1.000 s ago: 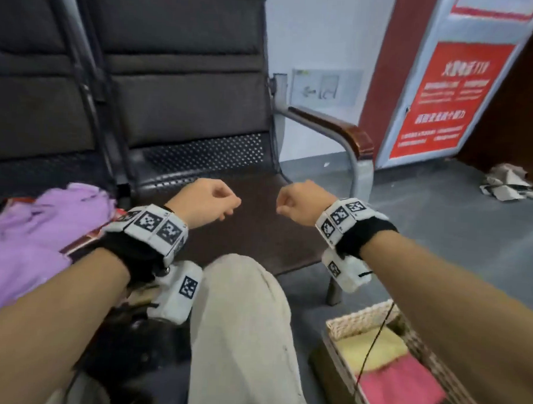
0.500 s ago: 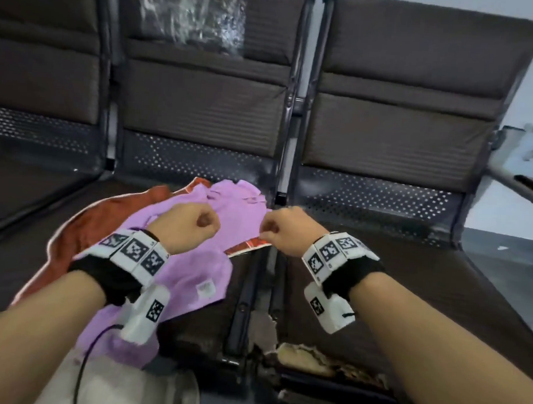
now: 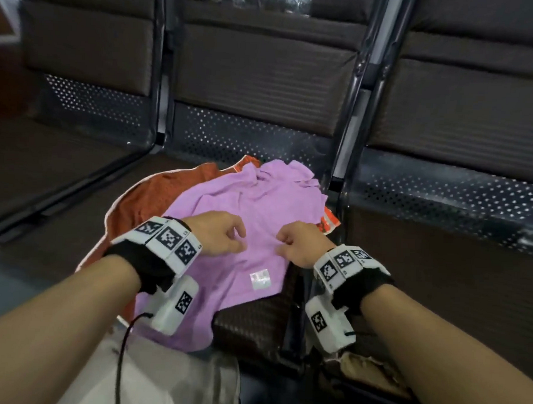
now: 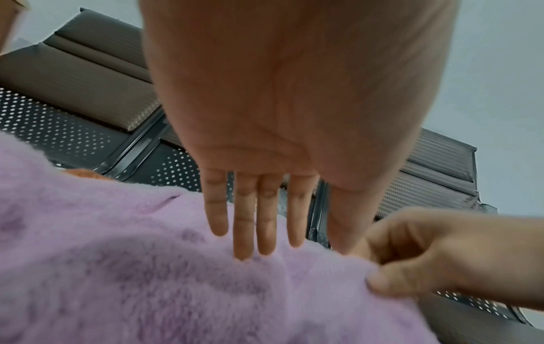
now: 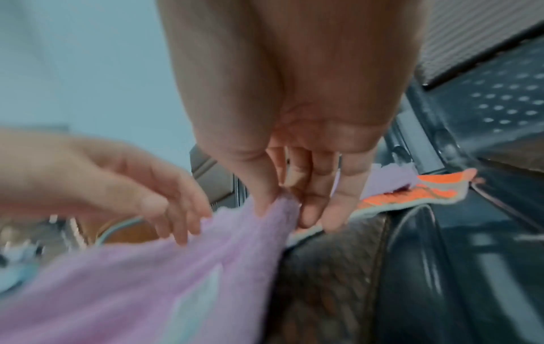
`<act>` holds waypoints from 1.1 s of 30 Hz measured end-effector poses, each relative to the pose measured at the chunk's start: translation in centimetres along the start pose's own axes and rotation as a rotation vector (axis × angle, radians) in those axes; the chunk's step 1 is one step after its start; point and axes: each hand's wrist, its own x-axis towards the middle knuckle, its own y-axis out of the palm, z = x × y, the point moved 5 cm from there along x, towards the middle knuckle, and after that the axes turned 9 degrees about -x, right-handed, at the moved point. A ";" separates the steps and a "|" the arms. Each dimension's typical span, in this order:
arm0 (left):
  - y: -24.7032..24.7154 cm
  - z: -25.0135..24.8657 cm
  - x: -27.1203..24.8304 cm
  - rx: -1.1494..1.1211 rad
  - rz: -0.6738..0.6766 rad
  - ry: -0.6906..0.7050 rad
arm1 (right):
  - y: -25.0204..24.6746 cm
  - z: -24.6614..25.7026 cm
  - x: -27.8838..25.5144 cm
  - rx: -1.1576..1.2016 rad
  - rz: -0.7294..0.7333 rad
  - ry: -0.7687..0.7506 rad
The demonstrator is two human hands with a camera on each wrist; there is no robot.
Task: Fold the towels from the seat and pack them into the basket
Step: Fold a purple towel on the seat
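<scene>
A purple towel [image 3: 259, 207] lies crumpled on the dark middle seat [image 3: 254, 320], spread over a rust-orange towel [image 3: 143, 202] that shows at its left. My left hand [image 3: 239, 240] is over the purple towel with straight fingers [image 4: 253, 232], their tips touching the cloth [image 4: 147, 267]. Just right of it, my right hand [image 3: 283, 243] pinches a fold of the purple towel [image 5: 176, 279] between thumb and fingers [image 5: 282, 200]. A white label [image 3: 259, 280] sits near the towel's front edge. The basket is out of view.
Dark padded seats with perforated metal backs stand in a row, split by metal frame bars [image 3: 346, 162]. A red-and-white printed sheet [image 3: 330, 226] pokes out under the towels at the right. My light trouser leg [image 3: 159, 380] is at the front; the seat's front edge [image 3: 358, 367] is torn.
The view swung left from the basket and armrest to the towel seat. Both hands dropped from closed fists in the air onto the purple towel; the left opened, the right pinched the cloth.
</scene>
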 end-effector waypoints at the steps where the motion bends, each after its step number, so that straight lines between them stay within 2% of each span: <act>1: -0.2 -0.3 0.0 0.018 -0.040 0.018 | -1.0 0.2 -0.6 0.073 -0.029 -0.020; 4: -0.9 -1.9 -0.5 -0.024 -0.173 0.113 | -5.1 0.8 -3.8 0.252 -0.143 -0.132; 7: -1.5 -5.4 -1.5 -0.197 -0.257 0.302 | -9.2 1.0 -8.0 0.251 -0.241 -0.222; 9: -1.6 -7.9 -1.8 -0.205 -0.278 0.412 | -11.2 0.7 -10.7 0.232 -0.293 -0.233; 13: -0.2 -12.8 -2.6 -0.051 -0.247 0.477 | -14.2 -1.8 -15.4 0.272 -0.416 -0.193; 15: -0.3 -15.4 -3.2 -0.073 -0.347 0.522 | -15.5 -4.1 -17.3 0.354 -0.509 -0.144; 17: -0.6 -18.4 -3.9 -0.176 -0.458 0.629 | -15.8 -6.3 -18.5 0.445 -0.578 -0.096; 19: -0.5 -20.5 -4.0 -0.295 -0.503 0.682 | -15.2 -8.3 -19.3 0.542 -0.603 -0.018; 22: 0.2 -22.1 -3.1 -0.320 -0.506 0.740 | -13.9 -10.0 -19.4 0.611 -0.541 0.084; 25: 1.2 -23.0 -1.9 -0.298 -0.473 0.761 | -13.8 -10.1 -18.9 0.529 -0.446 0.032; 27: 1.5 -23.5 -1.0 -0.264 -0.457 0.785 | -14.1 -10.4 -18.6 0.471 -0.445 0.012; 30: 1.6 -24.1 0.1 -0.246 -0.415 0.805 | -15.0 -11.1 -18.5 0.424 -0.585 -0.039; 33: 1.8 -24.5 1.0 -0.159 -0.396 0.746 | -16.8 -11.8 -18.6 0.416 -0.798 -0.082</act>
